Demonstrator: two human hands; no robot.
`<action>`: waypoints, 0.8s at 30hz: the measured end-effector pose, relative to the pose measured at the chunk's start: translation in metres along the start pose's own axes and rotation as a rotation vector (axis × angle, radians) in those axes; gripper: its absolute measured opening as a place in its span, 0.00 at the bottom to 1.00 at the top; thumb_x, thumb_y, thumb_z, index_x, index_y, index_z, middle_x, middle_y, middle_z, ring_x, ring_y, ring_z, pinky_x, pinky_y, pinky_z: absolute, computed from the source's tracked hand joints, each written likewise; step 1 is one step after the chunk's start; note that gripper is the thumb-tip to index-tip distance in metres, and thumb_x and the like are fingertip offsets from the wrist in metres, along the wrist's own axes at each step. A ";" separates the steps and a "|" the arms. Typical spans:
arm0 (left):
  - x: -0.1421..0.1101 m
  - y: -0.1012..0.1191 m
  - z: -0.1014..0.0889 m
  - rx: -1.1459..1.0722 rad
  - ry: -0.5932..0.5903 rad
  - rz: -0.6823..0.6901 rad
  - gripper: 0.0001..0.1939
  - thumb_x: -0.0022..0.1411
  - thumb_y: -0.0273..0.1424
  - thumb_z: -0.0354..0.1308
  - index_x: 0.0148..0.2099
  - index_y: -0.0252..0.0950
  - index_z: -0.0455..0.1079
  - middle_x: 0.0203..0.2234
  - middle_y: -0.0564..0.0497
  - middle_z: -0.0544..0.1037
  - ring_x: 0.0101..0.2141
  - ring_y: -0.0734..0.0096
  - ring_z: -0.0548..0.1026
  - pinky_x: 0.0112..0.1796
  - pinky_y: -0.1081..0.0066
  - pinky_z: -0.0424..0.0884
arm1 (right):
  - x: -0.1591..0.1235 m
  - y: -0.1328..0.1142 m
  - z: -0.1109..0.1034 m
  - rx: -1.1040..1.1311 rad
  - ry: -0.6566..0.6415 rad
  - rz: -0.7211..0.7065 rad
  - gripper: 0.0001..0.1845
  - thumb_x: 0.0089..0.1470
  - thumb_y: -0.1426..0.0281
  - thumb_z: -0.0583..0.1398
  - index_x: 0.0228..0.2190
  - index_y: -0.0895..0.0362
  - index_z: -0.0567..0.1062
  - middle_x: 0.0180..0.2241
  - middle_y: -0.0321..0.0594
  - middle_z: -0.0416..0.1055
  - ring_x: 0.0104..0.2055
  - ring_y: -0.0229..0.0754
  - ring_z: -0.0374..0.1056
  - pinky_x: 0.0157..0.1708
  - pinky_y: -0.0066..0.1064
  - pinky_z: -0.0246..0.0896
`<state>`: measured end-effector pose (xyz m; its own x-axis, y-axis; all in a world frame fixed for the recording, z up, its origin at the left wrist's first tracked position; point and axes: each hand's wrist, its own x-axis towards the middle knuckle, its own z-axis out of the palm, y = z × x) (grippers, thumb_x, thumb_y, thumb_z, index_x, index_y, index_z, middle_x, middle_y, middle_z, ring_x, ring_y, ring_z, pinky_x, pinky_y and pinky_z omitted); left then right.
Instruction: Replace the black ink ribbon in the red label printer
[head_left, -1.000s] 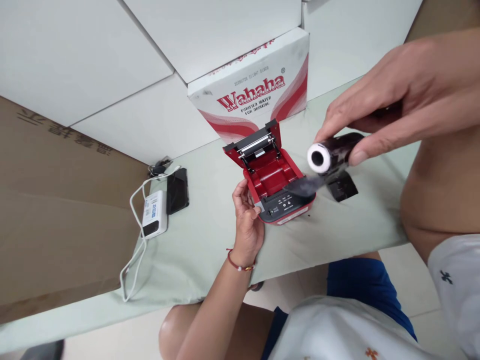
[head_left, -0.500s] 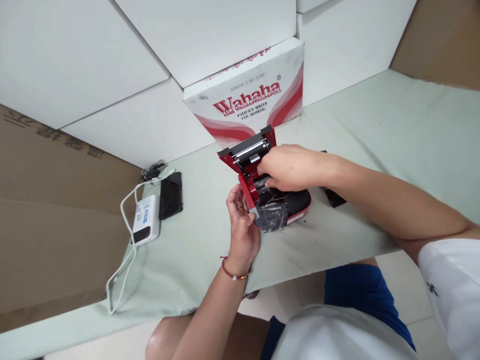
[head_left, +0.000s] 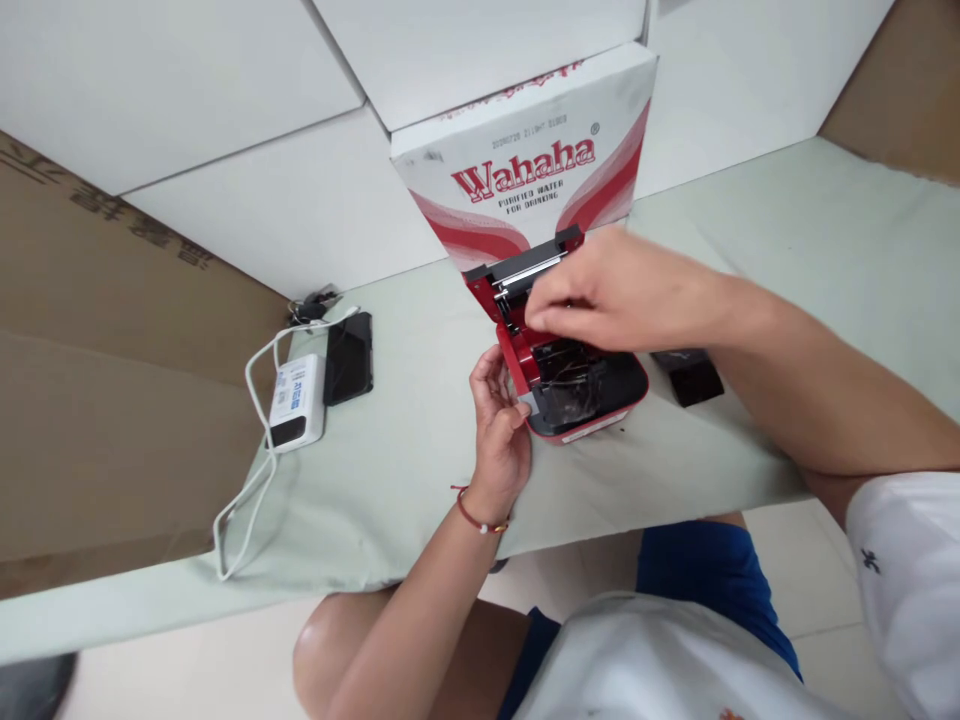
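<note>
A red and black label printer (head_left: 611, 388) sits on the green cloth with its lid (head_left: 525, 262) tilted up; bright metal rods show in the lid. My left hand (head_left: 501, 425) grips the printer's left side, thumb on the grey front corner and fingers along the red wall. Over the open body, in front of the lid, my right hand (head_left: 592, 295) has its fingers curled and pressed together. Whatever they pinch is hidden. Thin black shiny film (head_left: 574, 395) lies across the printer's opening below my right hand.
A white and red Wahaha carton (head_left: 525, 170) stands behind the printer. To the left lie a black phone (head_left: 349, 358), a white power bank (head_left: 298, 400) with a cable, and keys (head_left: 311, 305). A dark object (head_left: 694, 382) rests beneath my right forearm. Cardboard (head_left: 97, 380) borders the left side.
My right hand has lifted out of the printer's body to the lid. The black film no longer hangs over the front edge. My left hand keeps its grip. The view has shifted slightly.
</note>
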<state>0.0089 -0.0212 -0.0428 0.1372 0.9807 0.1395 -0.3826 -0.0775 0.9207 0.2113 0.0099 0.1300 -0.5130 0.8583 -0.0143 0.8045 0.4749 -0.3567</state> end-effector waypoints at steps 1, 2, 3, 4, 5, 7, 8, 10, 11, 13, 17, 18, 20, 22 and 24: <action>0.000 -0.001 0.000 -0.008 -0.002 0.007 0.35 0.56 0.43 0.75 0.64 0.53 0.71 0.69 0.51 0.69 0.74 0.52 0.62 0.74 0.53 0.60 | -0.004 -0.001 -0.005 -0.001 0.117 0.002 0.21 0.73 0.67 0.52 0.52 0.53 0.85 0.51 0.42 0.84 0.49 0.46 0.75 0.49 0.35 0.64; 0.001 -0.001 0.000 -0.014 -0.009 0.009 0.36 0.55 0.43 0.75 0.64 0.53 0.71 0.69 0.51 0.69 0.73 0.52 0.62 0.74 0.53 0.60 | -0.008 -0.002 -0.009 -0.019 0.226 0.017 0.22 0.74 0.65 0.52 0.55 0.52 0.84 0.54 0.42 0.82 0.53 0.49 0.74 0.52 0.37 0.64; 0.001 -0.002 0.000 -0.012 -0.013 0.012 0.36 0.55 0.43 0.75 0.64 0.53 0.70 0.70 0.51 0.69 0.73 0.51 0.62 0.74 0.52 0.61 | -0.010 -0.001 -0.012 -0.049 0.311 0.042 0.24 0.74 0.63 0.51 0.60 0.50 0.81 0.57 0.42 0.81 0.58 0.51 0.72 0.54 0.38 0.63; 0.001 -0.002 0.000 -0.006 -0.017 0.013 0.36 0.55 0.44 0.75 0.65 0.53 0.70 0.70 0.51 0.69 0.74 0.50 0.62 0.74 0.52 0.61 | -0.011 0.001 -0.013 -0.081 0.355 0.075 0.26 0.74 0.62 0.52 0.65 0.48 0.78 0.60 0.43 0.79 0.63 0.54 0.69 0.56 0.40 0.63; 0.001 -0.003 -0.001 0.002 -0.019 0.013 0.37 0.55 0.45 0.75 0.65 0.53 0.70 0.70 0.50 0.68 0.74 0.50 0.61 0.74 0.51 0.60 | -0.010 0.003 -0.013 -0.109 0.362 0.115 0.28 0.74 0.61 0.52 0.69 0.47 0.74 0.62 0.44 0.78 0.66 0.57 0.65 0.56 0.41 0.63; 0.001 -0.003 -0.002 0.016 -0.014 0.010 0.38 0.55 0.46 0.76 0.65 0.53 0.69 0.71 0.50 0.68 0.75 0.49 0.61 0.74 0.50 0.60 | -0.008 0.008 -0.012 -0.130 0.289 0.178 0.33 0.73 0.60 0.53 0.75 0.46 0.65 0.62 0.48 0.77 0.70 0.61 0.61 0.54 0.43 0.63; 0.001 -0.003 -0.002 0.017 -0.011 0.007 0.38 0.55 0.46 0.76 0.65 0.53 0.70 0.71 0.50 0.68 0.75 0.48 0.61 0.75 0.49 0.59 | -0.007 0.009 -0.011 -0.126 0.239 0.187 0.35 0.72 0.60 0.53 0.76 0.47 0.63 0.61 0.49 0.78 0.69 0.62 0.61 0.53 0.44 0.63; 0.001 -0.003 -0.003 0.009 -0.005 0.010 0.37 0.56 0.47 0.75 0.66 0.53 0.70 0.70 0.49 0.69 0.75 0.48 0.61 0.75 0.48 0.58 | -0.005 0.009 -0.010 -0.121 0.151 0.160 0.33 0.72 0.61 0.54 0.74 0.50 0.67 0.60 0.51 0.78 0.68 0.62 0.63 0.53 0.44 0.62; 0.000 -0.003 -0.003 0.006 -0.002 0.016 0.37 0.57 0.47 0.75 0.66 0.53 0.70 0.70 0.49 0.69 0.76 0.48 0.60 0.76 0.47 0.58 | -0.006 0.007 -0.010 -0.126 0.121 0.140 0.30 0.72 0.62 0.53 0.71 0.51 0.71 0.60 0.51 0.78 0.67 0.61 0.64 0.54 0.44 0.62; 0.000 -0.002 -0.002 0.007 0.011 0.036 0.35 0.59 0.49 0.73 0.67 0.54 0.70 0.71 0.49 0.69 0.76 0.48 0.60 0.76 0.47 0.57 | -0.008 0.003 -0.011 -0.146 0.094 0.118 0.26 0.73 0.64 0.53 0.66 0.53 0.76 0.58 0.51 0.79 0.64 0.61 0.66 0.55 0.43 0.61; 0.000 0.002 0.000 0.038 0.084 0.120 0.32 0.65 0.51 0.68 0.68 0.54 0.70 0.72 0.51 0.68 0.77 0.51 0.59 0.76 0.51 0.59 | -0.015 0.001 -0.011 -0.167 0.158 0.104 0.26 0.74 0.66 0.52 0.67 0.56 0.73 0.63 0.51 0.76 0.63 0.58 0.70 0.57 0.42 0.61; 0.000 0.003 0.001 0.045 0.099 0.136 0.31 0.65 0.50 0.67 0.67 0.54 0.70 0.71 0.51 0.69 0.77 0.51 0.60 0.75 0.51 0.60 | -0.015 0.003 -0.009 -0.163 0.177 0.077 0.28 0.74 0.67 0.53 0.70 0.58 0.70 0.69 0.53 0.71 0.66 0.58 0.68 0.58 0.42 0.61; 0.000 0.005 0.002 0.055 0.115 0.139 0.30 0.66 0.50 0.67 0.67 0.54 0.71 0.71 0.51 0.69 0.76 0.52 0.62 0.74 0.51 0.61 | -0.013 0.007 -0.004 -0.189 0.189 0.011 0.31 0.74 0.69 0.53 0.74 0.60 0.64 0.78 0.54 0.58 0.72 0.59 0.61 0.63 0.45 0.58; 0.001 0.005 0.002 0.060 0.121 0.127 0.29 0.66 0.51 0.66 0.66 0.53 0.71 0.70 0.50 0.70 0.74 0.52 0.64 0.74 0.51 0.62 | -0.008 0.010 0.000 -0.249 0.161 -0.028 0.31 0.74 0.68 0.54 0.74 0.60 0.65 0.77 0.54 0.58 0.74 0.63 0.56 0.65 0.49 0.55; 0.001 0.004 0.001 0.069 0.133 0.134 0.29 0.66 0.51 0.65 0.66 0.53 0.71 0.69 0.50 0.71 0.74 0.52 0.64 0.74 0.51 0.62 | -0.005 0.010 0.001 -0.301 0.115 -0.026 0.27 0.74 0.66 0.55 0.68 0.60 0.72 0.68 0.53 0.72 0.70 0.64 0.59 0.63 0.51 0.54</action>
<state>0.0086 -0.0206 -0.0382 -0.0343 0.9756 0.2168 -0.3254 -0.2160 0.9206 0.2213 0.0103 0.1261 -0.5112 0.8533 0.1025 0.8528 0.5184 -0.0631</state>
